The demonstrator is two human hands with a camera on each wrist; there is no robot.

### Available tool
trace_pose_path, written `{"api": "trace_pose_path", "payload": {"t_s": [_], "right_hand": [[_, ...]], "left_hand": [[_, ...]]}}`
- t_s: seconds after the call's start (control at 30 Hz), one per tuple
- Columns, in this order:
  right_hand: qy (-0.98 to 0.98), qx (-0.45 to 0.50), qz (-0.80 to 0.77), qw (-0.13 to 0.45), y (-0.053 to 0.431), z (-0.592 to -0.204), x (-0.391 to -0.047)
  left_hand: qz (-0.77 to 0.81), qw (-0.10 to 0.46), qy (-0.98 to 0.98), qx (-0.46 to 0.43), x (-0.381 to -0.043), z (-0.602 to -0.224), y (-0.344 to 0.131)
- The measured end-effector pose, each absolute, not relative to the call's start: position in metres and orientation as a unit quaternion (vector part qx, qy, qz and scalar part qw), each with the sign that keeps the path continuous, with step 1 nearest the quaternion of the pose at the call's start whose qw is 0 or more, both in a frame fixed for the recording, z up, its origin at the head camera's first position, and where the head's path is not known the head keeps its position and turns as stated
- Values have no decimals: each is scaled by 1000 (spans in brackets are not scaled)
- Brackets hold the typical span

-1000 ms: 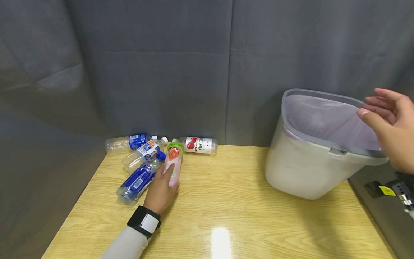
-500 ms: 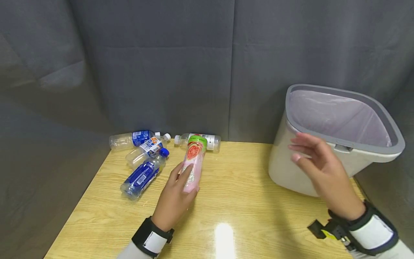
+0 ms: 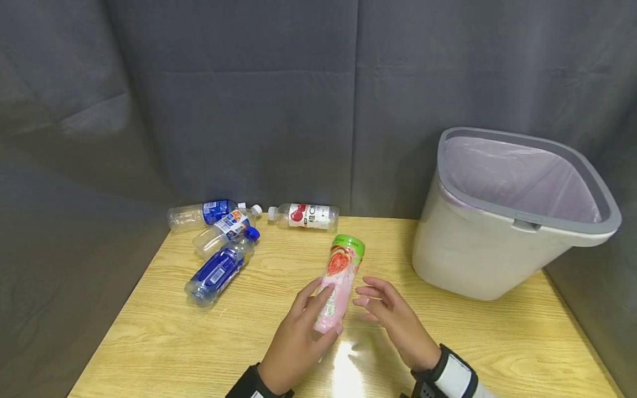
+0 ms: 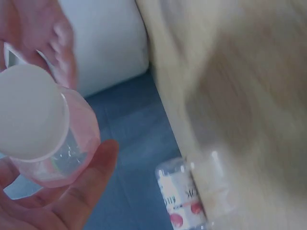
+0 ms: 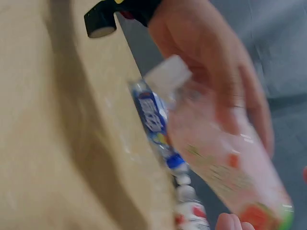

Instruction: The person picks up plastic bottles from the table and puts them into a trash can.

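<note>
My left hand (image 3: 297, 342) grips a pink drink bottle (image 3: 340, 283) with a green band and a red fruit picture, held over the table. The bottle's white cap (image 4: 29, 112) points back toward me, as the left wrist view shows, and its green end points away. Just to the right, my right hand (image 3: 400, 326) hovers with fingers loosely bent and nothing in them. A small gap separates it from the bottle. In the right wrist view only fingertips (image 5: 232, 223) of that hand show at the bottom edge.
A whitish bin (image 3: 463, 243) with a grey rim and a liner stands at the back right. A cherry-label bottle (image 3: 311, 216) lies by the back curtain. On the left lie a blue-label bottle (image 3: 216, 275), an orange-label bottle (image 3: 224, 232) and another clear bottle (image 3: 201, 214).
The pink bottle has come off the table's left pile, moving right and toward me in my left hand. My right hand has come from beside the bin to near the bottle.
</note>
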State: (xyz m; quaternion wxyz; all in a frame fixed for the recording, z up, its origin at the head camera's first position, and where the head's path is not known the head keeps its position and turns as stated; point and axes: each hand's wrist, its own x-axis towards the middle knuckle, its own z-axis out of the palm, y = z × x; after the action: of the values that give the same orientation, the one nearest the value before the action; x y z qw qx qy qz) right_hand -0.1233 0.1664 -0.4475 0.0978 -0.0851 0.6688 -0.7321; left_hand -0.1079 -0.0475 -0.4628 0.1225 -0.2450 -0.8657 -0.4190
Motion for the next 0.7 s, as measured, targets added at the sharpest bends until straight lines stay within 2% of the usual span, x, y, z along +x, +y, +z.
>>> {"api": "trace_pose_path", "payload": {"t_s": [0.3,0.7], "right_hand": [[598,-63,-788,134,146,-475,-121],[593,-64,-791,134,141,-477,-121]], "left_hand": [[-421,113,-855,-280,-98,-470,-38],[-434,90,-848,-289,-98,-468,-41]]}}
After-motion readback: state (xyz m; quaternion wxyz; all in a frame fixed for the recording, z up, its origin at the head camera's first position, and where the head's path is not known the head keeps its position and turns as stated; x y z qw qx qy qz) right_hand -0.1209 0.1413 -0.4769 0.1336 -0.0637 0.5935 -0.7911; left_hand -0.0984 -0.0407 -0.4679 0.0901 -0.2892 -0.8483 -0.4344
